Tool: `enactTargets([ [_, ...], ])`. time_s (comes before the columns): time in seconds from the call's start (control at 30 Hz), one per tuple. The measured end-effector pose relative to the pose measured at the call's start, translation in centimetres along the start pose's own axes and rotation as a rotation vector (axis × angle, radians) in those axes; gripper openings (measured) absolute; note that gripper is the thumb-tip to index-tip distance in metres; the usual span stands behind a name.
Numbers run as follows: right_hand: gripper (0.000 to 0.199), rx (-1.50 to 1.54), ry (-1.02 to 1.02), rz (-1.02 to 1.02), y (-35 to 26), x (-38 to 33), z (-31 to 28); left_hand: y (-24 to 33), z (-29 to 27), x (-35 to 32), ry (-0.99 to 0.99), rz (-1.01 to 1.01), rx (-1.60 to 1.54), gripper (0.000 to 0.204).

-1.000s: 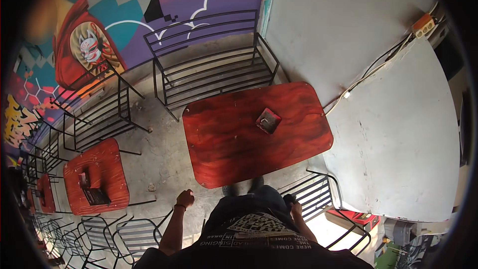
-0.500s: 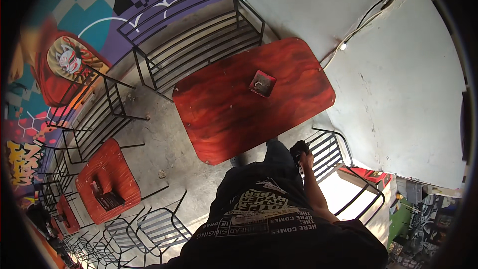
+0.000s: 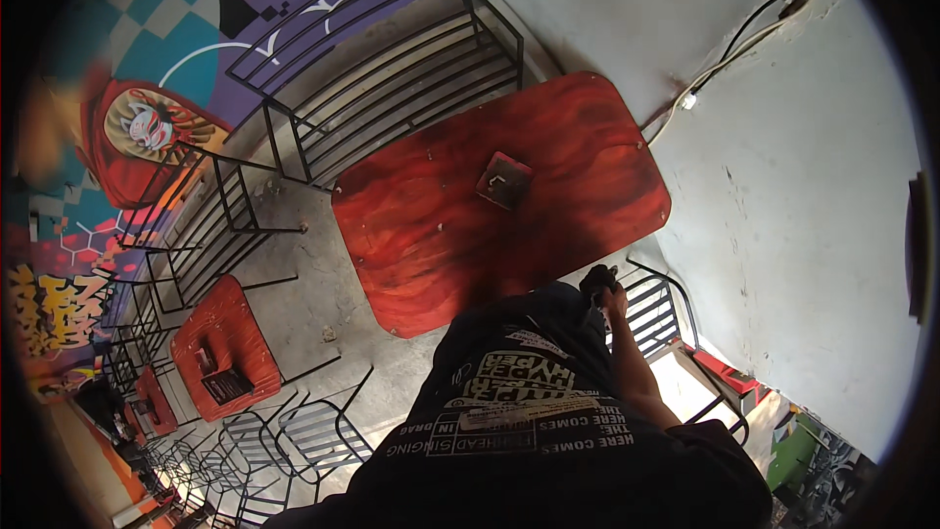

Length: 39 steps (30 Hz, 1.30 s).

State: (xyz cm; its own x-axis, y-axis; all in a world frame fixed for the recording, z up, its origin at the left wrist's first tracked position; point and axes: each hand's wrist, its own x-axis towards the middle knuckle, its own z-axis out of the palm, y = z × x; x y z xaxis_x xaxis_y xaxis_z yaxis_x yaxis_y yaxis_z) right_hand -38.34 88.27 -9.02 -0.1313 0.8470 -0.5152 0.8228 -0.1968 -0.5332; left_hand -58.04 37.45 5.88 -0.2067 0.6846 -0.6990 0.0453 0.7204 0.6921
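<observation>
My right hand (image 3: 615,302) is closed around a small dark lumpy thing (image 3: 597,280), whose kind I cannot make out. It is held beside my right thigh, between the near edge of a red table (image 3: 431,264) and a black metal chair (image 3: 648,312). On that tabletop, whose red surface is streaked with black, lies a small square dark tray (image 3: 505,180) with a reddish rim and a small pale bit in it. My left hand is out of sight.
A black slatted metal bench (image 3: 392,88) stands behind the table, along a painted mural wall. To the right rises a pale wall (image 3: 803,186) with cables. At left are another red table (image 3: 245,348), a second bench (image 3: 211,245) and several metal chairs (image 3: 318,436).
My view has turned slightly and I stand closer to the table's near edge. My right hand, still gripping the dark thing, has moved slightly forward and to the right.
</observation>
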Motion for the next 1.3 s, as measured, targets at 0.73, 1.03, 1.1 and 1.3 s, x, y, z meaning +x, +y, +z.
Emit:
enactTargets([
  [0.73,0.044,0.153,-0.046,-0.046,-4.7,15.4,-4.1,18.2,-15.2,14.7,-0.131,-0.095,-0.934,0.072],
  [1.03,0.054,0.669,-0.385,0.192,-4.5,7.3,-9.8,26.6,-14.0,41.7,0.559,-0.198,0.492,0.126],
  [1.1,0.054,0.723,-0.384,0.212,-2.8,5.4,-11.4,27.4,-13.5,43.7,0.539,-0.216,0.546,0.131],
  [1.3,0.045,0.806,-0.129,0.308,1.6,-1.5,-14.0,28.3,-12.8,47.5,0.417,-0.423,0.618,0.147],
])
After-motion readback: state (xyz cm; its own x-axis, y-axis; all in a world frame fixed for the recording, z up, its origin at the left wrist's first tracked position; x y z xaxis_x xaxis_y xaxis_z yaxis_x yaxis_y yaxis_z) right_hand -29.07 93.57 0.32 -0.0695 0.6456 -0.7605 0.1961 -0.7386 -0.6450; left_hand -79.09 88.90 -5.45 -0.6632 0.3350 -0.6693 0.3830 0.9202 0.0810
